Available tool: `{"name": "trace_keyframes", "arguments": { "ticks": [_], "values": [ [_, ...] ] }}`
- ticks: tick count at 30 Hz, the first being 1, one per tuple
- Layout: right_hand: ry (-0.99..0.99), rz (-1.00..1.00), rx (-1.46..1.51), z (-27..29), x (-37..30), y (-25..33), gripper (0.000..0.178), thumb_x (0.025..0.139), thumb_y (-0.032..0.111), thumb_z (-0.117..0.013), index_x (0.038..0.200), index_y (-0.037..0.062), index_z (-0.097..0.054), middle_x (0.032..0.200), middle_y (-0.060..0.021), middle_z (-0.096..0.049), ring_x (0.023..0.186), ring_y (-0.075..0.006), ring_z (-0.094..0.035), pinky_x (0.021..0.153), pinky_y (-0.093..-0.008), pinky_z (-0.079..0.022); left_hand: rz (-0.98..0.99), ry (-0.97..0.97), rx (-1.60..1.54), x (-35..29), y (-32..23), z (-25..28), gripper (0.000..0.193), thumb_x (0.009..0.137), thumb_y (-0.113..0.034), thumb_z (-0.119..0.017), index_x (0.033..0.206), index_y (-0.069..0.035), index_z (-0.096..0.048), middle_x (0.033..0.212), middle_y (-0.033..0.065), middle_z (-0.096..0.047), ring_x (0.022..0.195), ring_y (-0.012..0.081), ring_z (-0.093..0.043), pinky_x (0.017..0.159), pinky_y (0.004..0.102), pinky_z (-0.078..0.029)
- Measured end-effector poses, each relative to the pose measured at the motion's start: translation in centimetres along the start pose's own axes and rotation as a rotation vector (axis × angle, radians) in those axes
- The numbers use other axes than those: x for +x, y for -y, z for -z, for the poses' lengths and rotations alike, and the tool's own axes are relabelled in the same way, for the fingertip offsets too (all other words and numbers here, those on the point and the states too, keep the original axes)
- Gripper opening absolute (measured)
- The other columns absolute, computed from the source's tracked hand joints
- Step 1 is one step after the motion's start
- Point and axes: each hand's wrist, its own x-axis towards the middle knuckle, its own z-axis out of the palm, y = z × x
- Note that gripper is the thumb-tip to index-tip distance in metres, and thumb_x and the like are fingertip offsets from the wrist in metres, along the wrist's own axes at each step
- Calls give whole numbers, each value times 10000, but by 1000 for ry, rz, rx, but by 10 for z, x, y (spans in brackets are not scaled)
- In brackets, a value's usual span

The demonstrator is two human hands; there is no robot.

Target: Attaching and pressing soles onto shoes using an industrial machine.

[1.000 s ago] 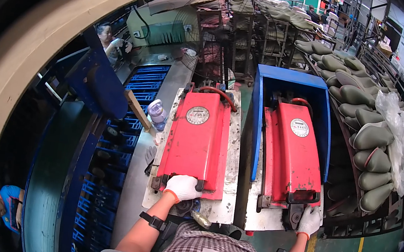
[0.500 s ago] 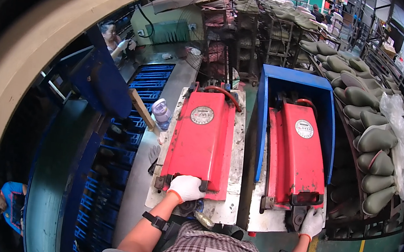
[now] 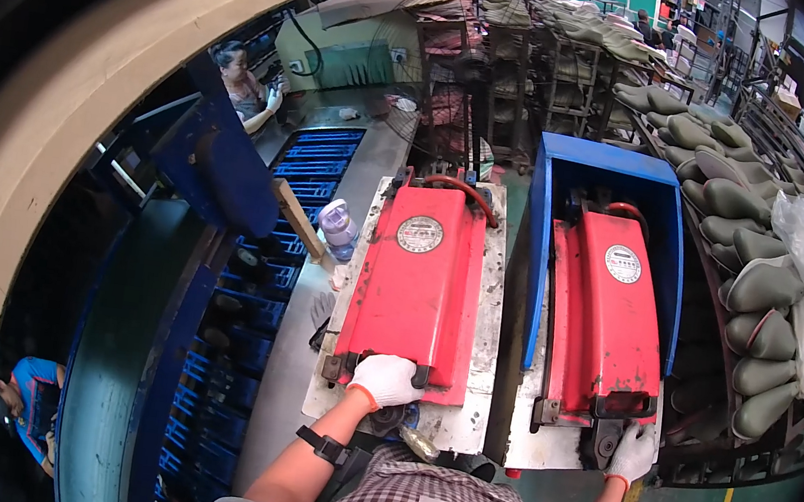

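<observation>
Two machines with red metal covers stand side by side in front of me. At the front edge of the left red machine (image 3: 405, 287), my left hand (image 3: 388, 382), in a white knit glove, is closed over the cover's handle; the fingertips are hidden. The right red machine (image 3: 613, 307) sits inside a blue metal hood (image 3: 619, 162). My right hand (image 3: 634, 452), gloved too, is at this machine's front right corner, beside a dark round-ended bracket (image 3: 606, 444). Its fingers look curled together, and what they hold, if anything, is hidden.
A conveyor with blue slats (image 3: 317, 165) runs along the left, with a plastic jug (image 3: 338, 228) on its metal edge. Grey-green shoe-shaped pieces (image 3: 759, 285) fill a rack at right, partly under clear plastic (image 3: 801, 270). Two co-workers (image 3: 242, 86) (image 3: 32, 406) are at left.
The whole scene has shifted slightly rightward in the picture. Both my hands keep their places on the machines. The far-left co-worker's head and arms have moved a little.
</observation>
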Motion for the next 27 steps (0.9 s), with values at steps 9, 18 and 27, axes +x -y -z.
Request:
{"name": "trace_keyframes", "arguments": {
  "ticks": [9,18,27],
  "values": [
    [-82,49,-17,-11,3,-12,325,980,355,-628,950,33,-652,880,-233,-692,835,-443,-672,734,-531,-498,-6,3,-1,2,-1,0,549,775,-580,-729,923,-53,-774,909,205,-750,876,382,-743,788,483,-587],
    [-11,3,-9,-6,3,-4,303,967,324,-645,983,22,-669,968,-244,-688,915,-451,-659,784,-534,-501,3,6,0,1,0,1,548,773,-573,-741,927,-48,-771,907,206,-749,882,382,-742,795,483,-586],
    [-60,35,-45,-17,7,-16,318,972,348,-635,974,32,-666,937,-221,-692,892,-435,-668,771,-538,-503,-1,-1,14,2,-2,1,540,776,-581,-733,912,-60,-774,890,195,-750,873,373,-747,787,475,-590]
  ]
}}
